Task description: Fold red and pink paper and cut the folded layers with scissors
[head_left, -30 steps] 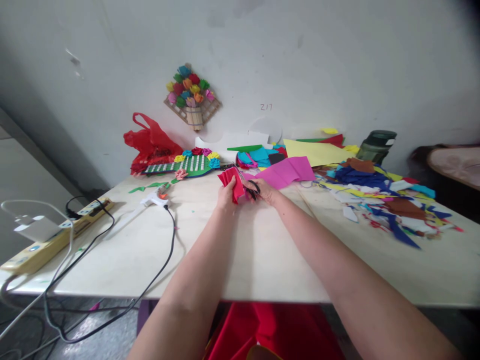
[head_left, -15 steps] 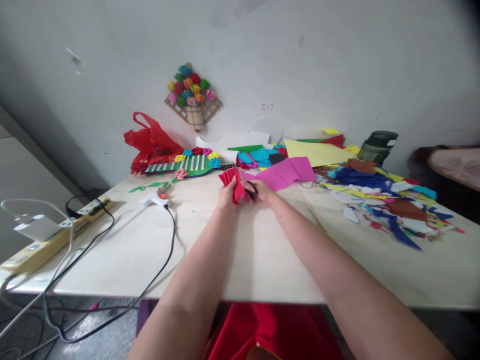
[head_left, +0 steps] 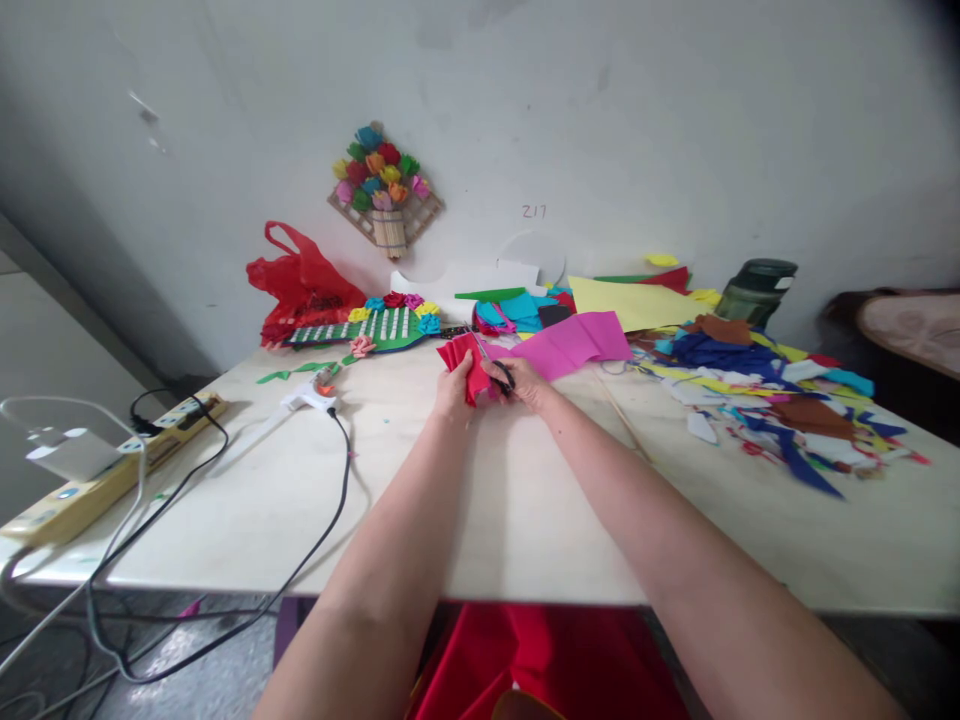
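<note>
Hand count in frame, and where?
2: left hand around the red material, near the table's middle; right hand just right of it, holding black-handled scissors. Some fingers are hidden.

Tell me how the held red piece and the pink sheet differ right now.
Colour: the red piece is bright red; the pink sheet is magenta-pink.
Pose: the red piece is bunched in the left grip, while the pink sheet lies spread out beyond.
Visible size: the red piece shows less surface than the pink sheet.
Shared: both are thin and creased.
</note>
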